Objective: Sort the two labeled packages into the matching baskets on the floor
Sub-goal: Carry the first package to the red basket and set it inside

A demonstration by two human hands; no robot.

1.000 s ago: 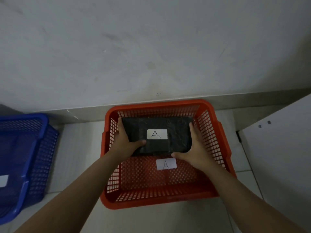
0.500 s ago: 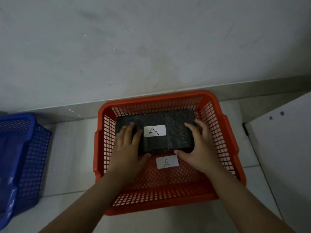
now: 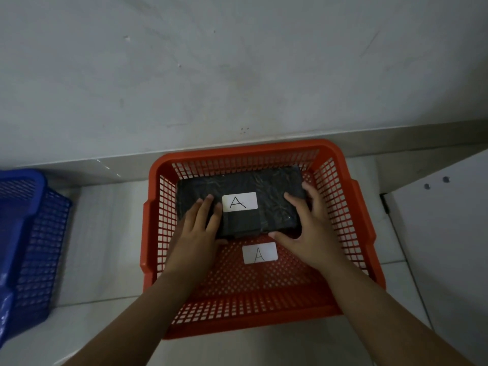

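Black package (image 3: 245,204), label A, lies flat at far end of red basket (image 3: 155,233), matching A tag (image 3: 260,253) on basket floor. Left hand (image 3: 196,231) open, fingers flat on package top. Right hand (image 3: 307,228) open, loosely cupping right end, not clamped. Wrap looks glossy, likely slippery; block seems stiff. Best hold: short ends, both hands. Blue basket (image 3: 29,233) on floor to left.
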